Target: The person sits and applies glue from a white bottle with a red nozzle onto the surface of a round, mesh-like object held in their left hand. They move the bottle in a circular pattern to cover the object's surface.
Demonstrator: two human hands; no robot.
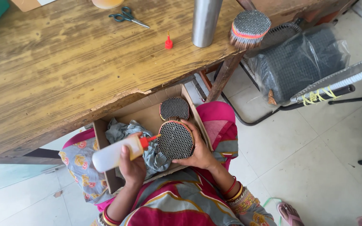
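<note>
Your left hand (pixel 133 167) is bare, and just behind it, toward you, sit thin red and gold bangles at the wrist. Your right hand (pixel 200 155) is bare too; behind it, stacked red and gold bangles meet a patterned cuff edged in cream and maroon. You wear a draped garment of bright magenta with grey bands, gold trim and floral orange motifs.

Worn wooden table (pixel 63 71) w/ pale tiled floor (pixel 298 142), daylight
</note>
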